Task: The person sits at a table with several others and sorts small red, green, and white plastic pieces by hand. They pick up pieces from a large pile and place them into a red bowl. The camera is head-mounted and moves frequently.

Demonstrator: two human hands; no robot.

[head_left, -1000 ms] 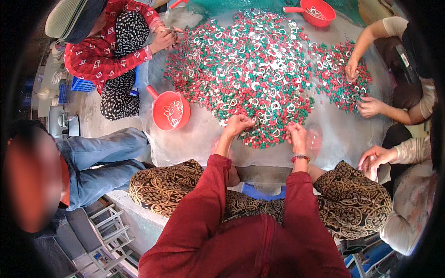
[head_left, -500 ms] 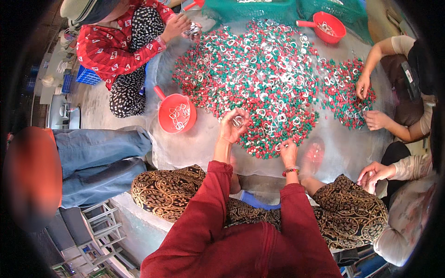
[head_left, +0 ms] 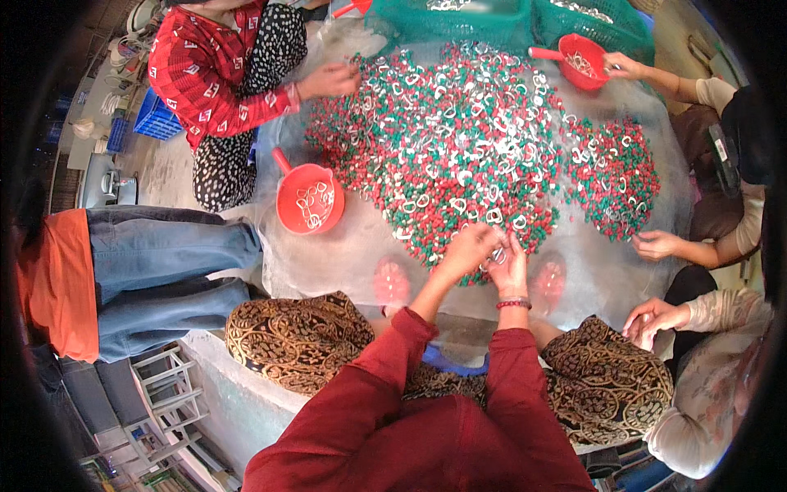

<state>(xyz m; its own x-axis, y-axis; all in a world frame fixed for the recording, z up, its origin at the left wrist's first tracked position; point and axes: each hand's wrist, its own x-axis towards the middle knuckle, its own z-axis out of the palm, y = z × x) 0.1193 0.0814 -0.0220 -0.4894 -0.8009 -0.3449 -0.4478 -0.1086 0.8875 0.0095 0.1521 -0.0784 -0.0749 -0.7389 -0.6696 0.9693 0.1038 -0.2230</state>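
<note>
My left hand point(head_left: 470, 248) and my right hand point(head_left: 511, 273) meet at the near edge of a pile of small red, green and white pieces point(head_left: 459, 156). Silvery D-shaped rings point(head_left: 498, 256) show between them, against the curled fingers of my right hand. My left hand is closed, its fingertips touching or nearly touching the right; what it grips is hidden. Many more pale rings lie scattered through the pile. Left of it stands a red handled scoop point(head_left: 310, 220) with several rings inside.
Across the sheet point(head_left: 303, 271), a co-worker's hand point(head_left: 330, 80) is over the pile. At right, a co-worker's hand point(head_left: 625, 66) touches another red scoop point(head_left: 580, 72); a smaller pile point(head_left: 611, 176) lies there. Green baskets point(head_left: 459, 31) stand behind. A person in jeans point(head_left: 172, 262) is at left.
My left hand, holding rings before, has moved right and nearer to meet my right hand, which has turned. The right-hand co-worker's hand has gone from the small pile to the far scoop.
</note>
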